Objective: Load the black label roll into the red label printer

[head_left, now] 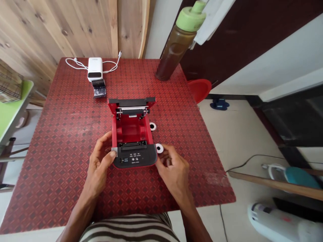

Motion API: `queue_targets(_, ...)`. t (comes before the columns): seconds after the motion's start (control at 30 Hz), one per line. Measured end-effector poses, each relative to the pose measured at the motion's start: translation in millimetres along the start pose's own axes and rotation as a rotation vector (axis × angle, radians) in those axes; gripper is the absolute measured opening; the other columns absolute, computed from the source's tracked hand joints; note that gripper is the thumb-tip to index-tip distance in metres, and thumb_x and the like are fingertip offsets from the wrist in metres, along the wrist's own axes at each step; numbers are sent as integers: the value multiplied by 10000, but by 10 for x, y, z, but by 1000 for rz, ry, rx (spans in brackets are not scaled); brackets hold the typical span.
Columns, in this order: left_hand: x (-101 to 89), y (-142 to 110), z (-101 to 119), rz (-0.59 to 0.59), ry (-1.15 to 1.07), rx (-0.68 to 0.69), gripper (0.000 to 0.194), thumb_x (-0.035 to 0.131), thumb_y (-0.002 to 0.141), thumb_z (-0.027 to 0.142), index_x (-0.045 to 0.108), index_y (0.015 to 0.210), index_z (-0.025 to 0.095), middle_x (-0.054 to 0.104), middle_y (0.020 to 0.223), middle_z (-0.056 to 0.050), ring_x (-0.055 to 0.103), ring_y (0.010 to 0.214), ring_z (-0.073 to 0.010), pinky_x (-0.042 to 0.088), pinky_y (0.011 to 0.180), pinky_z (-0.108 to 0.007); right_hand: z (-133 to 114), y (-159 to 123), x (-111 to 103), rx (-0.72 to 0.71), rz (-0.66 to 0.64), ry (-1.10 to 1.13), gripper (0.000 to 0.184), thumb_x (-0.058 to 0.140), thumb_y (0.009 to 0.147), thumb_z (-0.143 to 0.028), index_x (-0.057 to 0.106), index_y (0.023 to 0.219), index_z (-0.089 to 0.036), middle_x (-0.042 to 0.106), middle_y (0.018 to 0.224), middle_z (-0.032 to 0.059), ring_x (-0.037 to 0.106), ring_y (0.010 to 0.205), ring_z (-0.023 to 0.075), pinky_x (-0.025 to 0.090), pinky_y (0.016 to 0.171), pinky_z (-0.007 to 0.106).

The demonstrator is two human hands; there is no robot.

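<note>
A small red and black receipt printer [137,156] sits in front of me with its lid [132,102] raised and its red paper bay [132,131] bare inside. My left hand [101,161] grips its left side, the thumb on a grey latch [114,151] at the front corner. On the other side, my right hand [174,164] is closed at the front right corner, the thumb against the casing. Its curled fingers are partly hidden behind a small white paper roll [159,148]. A second paper roll [152,126] lies farther back along the printer's right side.
A white power bank [95,69] with a white cable [111,66] lies at the back left, a crumpled black wrapper [99,88] before it. A tall green-capped bottle [174,43] stands at the back right. A red stool [200,90] is beyond the table's [63,151] right edge.
</note>
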State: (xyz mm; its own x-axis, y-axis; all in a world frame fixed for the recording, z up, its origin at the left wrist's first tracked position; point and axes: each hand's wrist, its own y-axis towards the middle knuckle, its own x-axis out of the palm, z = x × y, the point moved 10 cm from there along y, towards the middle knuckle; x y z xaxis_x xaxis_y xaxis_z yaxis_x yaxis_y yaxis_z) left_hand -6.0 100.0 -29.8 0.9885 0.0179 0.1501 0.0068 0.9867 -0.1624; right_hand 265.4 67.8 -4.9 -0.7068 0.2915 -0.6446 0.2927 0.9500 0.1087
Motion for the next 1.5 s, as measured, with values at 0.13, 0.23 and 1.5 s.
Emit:
queue_targets(0.13,-17,4,-23,10,-2,-2,530,723,1054,428,665,1573,335,681,1617,-67,666,1442,-325,517,1225,-481,-113,19,133,-113,-248,34,200,621,1006,-219,734,1169,-233,790,947,41,671,681,197,565,683,325)
queue_targets(0.23,-22,1,-40,18,-12,-3,524,723,1056,421,666,1570,338,680,1620,-61,662,1451,-325,499,1252,-491,-164,92,141,-149,-397,52,176,617,1013,-175,734,1136,-223,772,979,45,667,719,196,555,714,323)
queue_targets(1.5,6,-14,-20,-10,-13,-24,554,738,1049,452,659,1587,341,714,1583,-77,717,1377,-347,590,1134,-494,119,927,-230,-31,-188,288,265,741,882,-406,644,1094,-282,712,993,14,687,906,231,570,821,377)
